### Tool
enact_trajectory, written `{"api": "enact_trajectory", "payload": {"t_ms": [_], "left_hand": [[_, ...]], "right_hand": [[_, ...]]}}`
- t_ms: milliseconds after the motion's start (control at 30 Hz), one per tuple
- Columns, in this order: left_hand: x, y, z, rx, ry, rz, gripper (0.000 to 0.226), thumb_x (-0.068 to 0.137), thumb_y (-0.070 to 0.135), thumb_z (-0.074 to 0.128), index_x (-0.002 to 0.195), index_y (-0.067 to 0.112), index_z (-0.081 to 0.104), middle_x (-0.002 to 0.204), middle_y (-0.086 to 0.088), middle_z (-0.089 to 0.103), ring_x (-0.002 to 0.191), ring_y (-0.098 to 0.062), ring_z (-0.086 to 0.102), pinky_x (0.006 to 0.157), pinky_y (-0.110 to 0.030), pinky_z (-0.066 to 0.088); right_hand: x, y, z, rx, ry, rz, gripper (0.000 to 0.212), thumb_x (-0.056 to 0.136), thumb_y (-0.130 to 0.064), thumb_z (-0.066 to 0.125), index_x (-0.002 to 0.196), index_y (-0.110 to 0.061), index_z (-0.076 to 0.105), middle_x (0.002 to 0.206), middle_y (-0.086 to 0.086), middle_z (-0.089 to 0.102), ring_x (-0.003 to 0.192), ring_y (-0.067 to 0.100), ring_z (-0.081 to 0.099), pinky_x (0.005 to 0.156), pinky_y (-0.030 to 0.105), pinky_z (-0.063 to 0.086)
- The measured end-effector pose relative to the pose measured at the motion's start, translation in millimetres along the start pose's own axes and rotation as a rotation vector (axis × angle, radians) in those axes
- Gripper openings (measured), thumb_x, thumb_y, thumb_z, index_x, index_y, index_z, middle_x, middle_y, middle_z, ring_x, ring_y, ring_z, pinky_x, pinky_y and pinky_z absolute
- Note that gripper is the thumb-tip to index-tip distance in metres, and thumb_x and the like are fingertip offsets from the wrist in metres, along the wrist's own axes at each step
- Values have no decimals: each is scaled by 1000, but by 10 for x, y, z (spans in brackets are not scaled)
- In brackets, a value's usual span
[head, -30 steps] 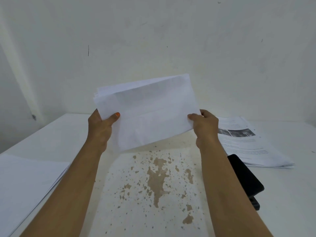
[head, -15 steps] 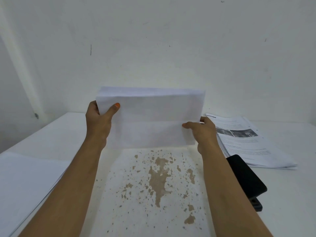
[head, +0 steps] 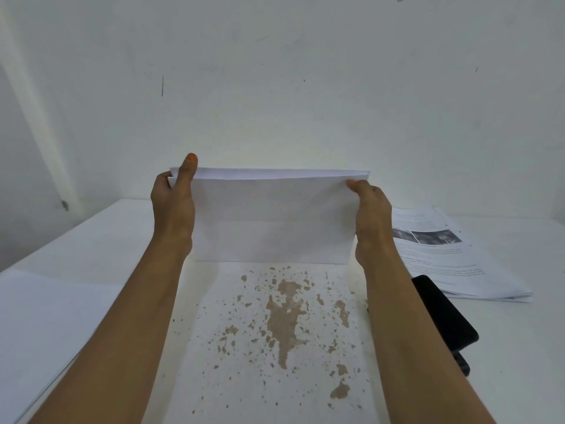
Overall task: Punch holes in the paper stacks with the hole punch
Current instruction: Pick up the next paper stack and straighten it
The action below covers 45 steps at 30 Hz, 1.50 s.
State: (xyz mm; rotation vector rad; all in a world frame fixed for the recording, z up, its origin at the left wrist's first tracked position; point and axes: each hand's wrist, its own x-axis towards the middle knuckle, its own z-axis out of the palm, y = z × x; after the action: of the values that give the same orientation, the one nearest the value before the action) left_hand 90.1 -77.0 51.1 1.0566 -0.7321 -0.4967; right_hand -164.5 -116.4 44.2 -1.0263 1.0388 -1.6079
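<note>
White paper stack [head: 270,218] stood on edge on the table [head: 519,347], gripped at either end by left hand [head: 172,206] and right hand [head: 371,214] (black hole punch [head: 443,316] alongside).

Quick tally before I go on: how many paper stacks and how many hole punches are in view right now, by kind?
Paper stacks: 3, one held upright on the table by the left hand and right hand, one blank at the left edge, one printed at the right.
Hole punch: 1, black, beside the right forearm.
Total: 4
</note>
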Motion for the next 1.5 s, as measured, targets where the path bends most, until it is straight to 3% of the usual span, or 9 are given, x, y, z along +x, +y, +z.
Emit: {"api": "enact_trajectory", "payload": {"t_ms": [67, 200, 333, 433, 567, 733, 1033, 1167, 1500], "left_hand": [[-11, 34, 29, 4, 38, -29, 41, 78, 64, 63, 80, 25, 48, 82, 9, 43, 76, -7, 43, 69, -22, 35], [-39, 59, 87, 7, 96, -50, 34, 80, 52, 66, 93, 23, 52, 88, 10, 49, 80, -8, 48, 67, -21, 38], [-90, 63, 124, 8, 156, -48, 12, 81, 36, 61, 89, 29, 55, 85, 16, 49, 79, -4, 48, 65, -21, 36], [-118, 94, 142, 18, 149, -76, 22, 82, 34, 59, 66, 27, 45, 66, 14, 41, 61, -5, 40, 58, -22, 30], [-134, 116, 150, 36, 161, -94, 30, 82, 33, 59, 63, 24, 38, 61, 12, 35, 55, -7, 36, 54, -23, 28], [-140, 148, 141, 15, 201, -122, 35, 83, 32, 55, 63, 21, 28, 63, 8, 27, 58, -12, 28, 55, -25, 23], [-93, 220, 117, 36, 151, -58, 27, 81, 48, 60, 85, 24, 46, 83, 11, 44, 72, -6, 45, 62, -23, 34], [-107, 123, 90, 77, 189, -107, 29, 82, 38, 62, 98, 19, 47, 82, 11, 46, 69, -5, 46, 59, -22, 34], [-95, 182, 90, 73, 249, -146, 18, 83, 30, 53, 96, 22, 44, 84, 8, 46, 72, -9, 45, 60, -26, 34]], "right_hand": [[10, -40, 25, 27, 3, -34, 39, 86, -49, 62, 98, -12, 60, 89, -3, 54, 81, 14, 49, 72, 30, 37], [-17, -32, 97, 3, 28, -22, 73, 81, -67, 59, 135, -17, 53, 133, 3, 56, 122, 22, 51, 101, 39, 42], [-37, -31, 108, 1, 70, -38, 32, 86, -54, 61, 97, -24, 58, 93, -7, 60, 86, 13, 59, 69, 29, 46], [-25, -21, 128, 7, 99, -140, 24, 90, -49, 59, 105, -29, 55, 102, -8, 57, 92, 10, 55, 74, 26, 44], [-60, 18, 121, -9, -20, -216, 31, 91, -57, 51, 104, -30, 48, 107, -16, 51, 97, -5, 48, 73, 22, 37], [-39, 49, 14, -64, -188, -223, 30, 89, -24, 62, 112, -19, 43, 100, -5, 56, 78, -3, 59, 60, 13, 47], [-12, -10, 23, -106, -103, -345, 14, 94, -26, 63, 96, -24, 49, 93, -8, 58, 68, -11, 57, 59, 9, 47], [-18, 61, -2, -108, -150, -211, 19, 91, -33, 66, 101, -24, 53, 99, -9, 63, 78, -2, 63, 60, 14, 49], [-43, 46, 1, -119, -204, -256, 28, 93, -28, 63, 116, -32, 49, 107, -5, 62, 85, 5, 64, 60, 16, 52]]}}
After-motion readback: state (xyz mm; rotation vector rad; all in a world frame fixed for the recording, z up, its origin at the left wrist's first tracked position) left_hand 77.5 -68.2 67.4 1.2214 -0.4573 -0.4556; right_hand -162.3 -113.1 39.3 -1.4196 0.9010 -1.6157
